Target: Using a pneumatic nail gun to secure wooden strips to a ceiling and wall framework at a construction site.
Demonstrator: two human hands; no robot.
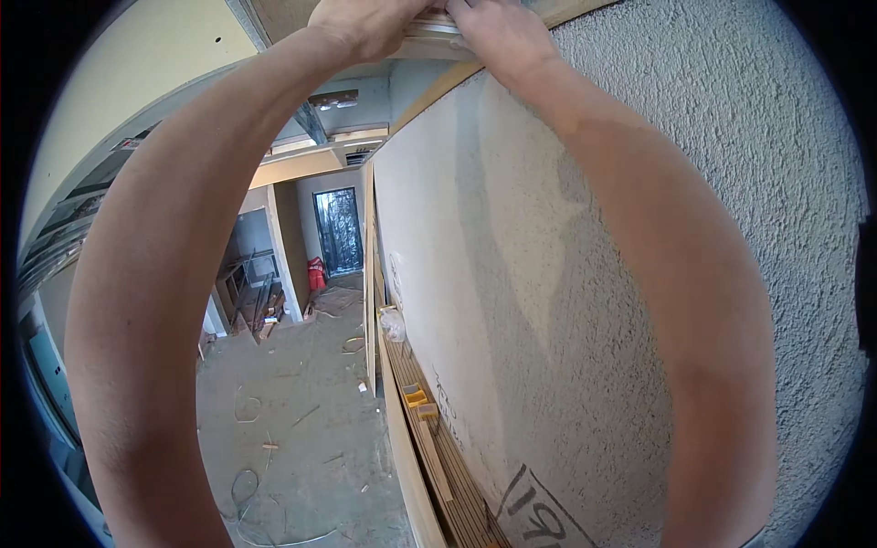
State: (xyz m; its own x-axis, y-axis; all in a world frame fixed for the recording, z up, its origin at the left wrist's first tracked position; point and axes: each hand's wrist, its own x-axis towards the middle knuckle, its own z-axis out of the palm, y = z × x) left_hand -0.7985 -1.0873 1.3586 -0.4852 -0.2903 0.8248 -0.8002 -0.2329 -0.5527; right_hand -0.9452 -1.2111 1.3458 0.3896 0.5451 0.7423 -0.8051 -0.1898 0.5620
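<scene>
Both my arms reach up to a ceiling-level wooden edge beside the rough grey wall (722, 119). My left hand (365, 26) is closed at the left end of a short pale layered strip (433, 27), partly cut off by the upper rim of the picture. Close by on the right, my right hand (504, 36) has its fingers bent against the same strip. The strip lies against the underside of a board (438, 47) running along the top of the wall. Its upper part and some fingertips are out of sight.
Far below, long ribbed brown panels (457, 475) lean along the wall's foot, with yellow blocks (417, 397) on them. Loose wire (245, 493) and scraps litter the concrete floor (301, 393). Beyond stand a dark door (338, 228) and a red bag (316, 274). A cream ceiling panel (146, 64) hangs left.
</scene>
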